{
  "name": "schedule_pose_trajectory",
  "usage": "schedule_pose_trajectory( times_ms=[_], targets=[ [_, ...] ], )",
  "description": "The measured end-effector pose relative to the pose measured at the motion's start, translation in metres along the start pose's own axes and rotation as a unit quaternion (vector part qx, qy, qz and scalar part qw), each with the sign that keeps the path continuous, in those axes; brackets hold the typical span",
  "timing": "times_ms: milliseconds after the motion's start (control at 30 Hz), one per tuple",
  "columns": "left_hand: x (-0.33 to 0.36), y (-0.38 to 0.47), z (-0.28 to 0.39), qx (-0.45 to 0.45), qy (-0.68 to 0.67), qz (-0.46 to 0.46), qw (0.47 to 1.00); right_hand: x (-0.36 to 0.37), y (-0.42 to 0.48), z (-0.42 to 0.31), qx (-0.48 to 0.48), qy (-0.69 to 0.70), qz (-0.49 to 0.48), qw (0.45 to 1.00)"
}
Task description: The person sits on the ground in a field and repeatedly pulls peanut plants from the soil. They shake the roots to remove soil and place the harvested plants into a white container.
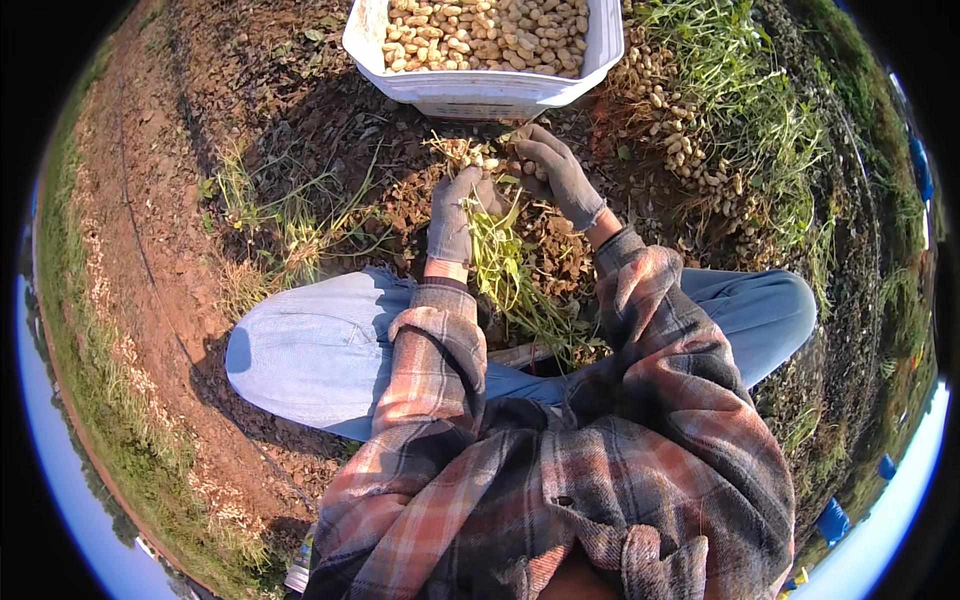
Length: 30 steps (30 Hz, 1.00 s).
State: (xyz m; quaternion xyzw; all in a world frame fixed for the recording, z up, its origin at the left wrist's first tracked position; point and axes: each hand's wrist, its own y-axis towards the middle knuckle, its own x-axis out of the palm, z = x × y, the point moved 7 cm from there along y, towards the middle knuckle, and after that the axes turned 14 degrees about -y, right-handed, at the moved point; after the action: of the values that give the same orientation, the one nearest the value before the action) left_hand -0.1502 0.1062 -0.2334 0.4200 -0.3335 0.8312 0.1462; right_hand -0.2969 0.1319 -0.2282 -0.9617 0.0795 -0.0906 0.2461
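My left hand (456,206), in a grey work glove, grips a pulled peanut plant (501,255) by its stems. The root end with a few pale pods (480,160) points away from me, and the green leaves hang back towards my lap. Just to the right, my right hand (555,174), also gloved, curls around several peanuts (534,169); its fingertips are partly hidden beside the roots. Beyond both hands stands a white plastic tub (480,86) holding many loose peanuts in their shells (484,34).
Pulled peanut plants (750,97) lie in a row at the right, with pods (686,146) turned towards me. Stripped-looking stems (300,240) lie at the left, above my knee (300,337). A thin dark line (142,247) runs along the reddish soil (161,187).
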Motion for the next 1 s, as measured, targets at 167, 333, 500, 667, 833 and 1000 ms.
schedule_pose_trajectory(
  times_ms=[167,333,500,667,833,1000],
  targets=[
    [-0.025,0.008,0.004,0.071,0.1,0.106,0.987,0.028,-0.015,-0.026,-0.2,-0.265,0.065,0.941],
    [-0.026,0.009,0.003,0.055,0.085,0.089,0.991,0.03,-0.003,-0.014,-0.136,-0.122,0.046,0.982],
    [-0.013,0.008,-0.006,0.01,-0.066,-0.045,0.997,0.035,-0.007,0.002,-0.007,0.197,-0.032,0.98],
    [-0.044,0.006,0.002,0.048,0.013,0.082,0.995,0.021,-0.048,-0.094,-0.236,-0.115,0.061,0.963],
    [-0.041,0.015,0.052,0.065,0.094,0.182,0.977,0.0,-0.097,-0.25,-0.483,-0.412,0.314,0.706],
    [-0.001,-0.068,0.193,0.432,0.155,0.179,0.87,-0.035,-0.117,-0.256,-0.502,-0.509,0.359,0.6]
  ],
)
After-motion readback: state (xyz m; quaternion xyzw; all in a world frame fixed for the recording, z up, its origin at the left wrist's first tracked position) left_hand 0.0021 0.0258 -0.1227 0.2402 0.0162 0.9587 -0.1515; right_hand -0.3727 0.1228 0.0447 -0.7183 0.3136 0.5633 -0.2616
